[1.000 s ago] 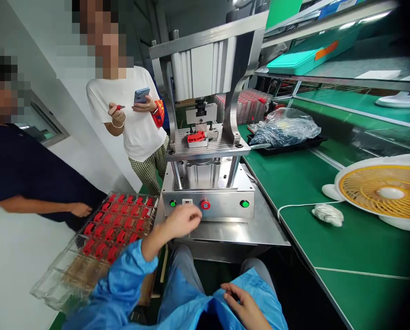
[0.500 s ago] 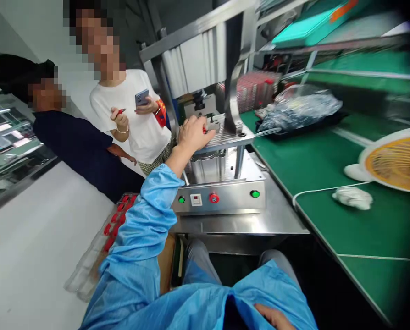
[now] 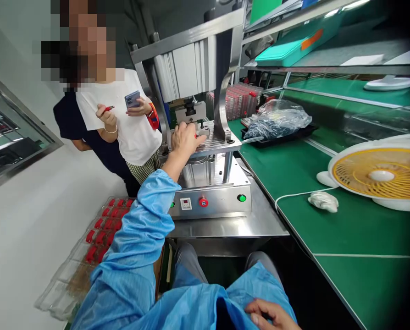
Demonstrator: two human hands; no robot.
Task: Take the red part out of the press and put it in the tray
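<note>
Up on the slotted steel platen (image 3: 222, 143) of the grey benchtop press machine (image 3: 205, 137), the left hand (image 3: 184, 140) reaches out at the end of a blue smock sleeve. Its fingers (image 3: 195, 143) are curled over a small red plastic part (image 3: 196, 135) sitting at the fixture under the press head; only a sliver of red shows past the knuckles, so I cannot tell whether the part is pinched or merely touched. The right hand (image 3: 268, 314) lies low on the lap, fingers loosely bent against the blue smock cloth, holding nothing.

Judging progress: a part is at the fixture but the hand has not left it, and neither hand is near the green round buttons (image 3: 241, 198) or the red round button (image 3: 203, 202) on the machine's front panel, so pressing looks not yet done for this piece. Beside the machine, down to the left, a clear plastic blister tray (image 3: 58, 293) carries rows of red plastic parts (image 3: 102, 227) at its far end, while its near pockets look bare, so I judge that much of the tray remains.

Behind the press stands a person in a white T-shirt (image 3: 134, 133) holding a phone, with another person in dark blue behind. On the green worktop (image 3: 329, 238) to the right sit a yellow-grilled white fan (image 3: 380, 176) and a crumpled white cloth (image 3: 324, 200).
</note>
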